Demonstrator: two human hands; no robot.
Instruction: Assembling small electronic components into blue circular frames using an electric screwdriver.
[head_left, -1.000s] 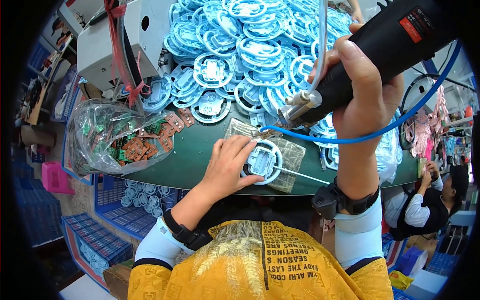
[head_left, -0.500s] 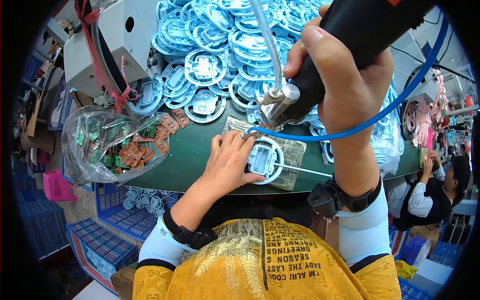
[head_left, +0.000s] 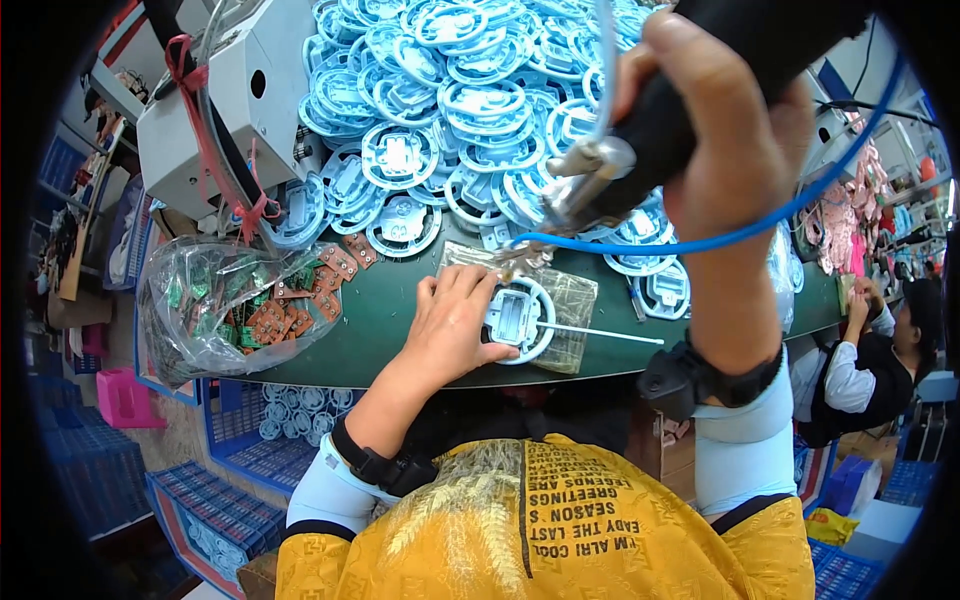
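Head view: ring part [head_left: 520, 320] near table edge [head_left: 440, 375], probably.

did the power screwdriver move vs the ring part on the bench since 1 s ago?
Yes. The screwdriver in the right hand rose toward the camera, away from the ring part under the left hand.

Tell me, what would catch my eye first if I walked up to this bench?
Probably the heap of pale blue round plastic parts covering the far side of the green table. Next, the right hand raised close to the camera, gripping a black power tool with a blue hose. Below it, the left hand steadies one part at the table's near edge.
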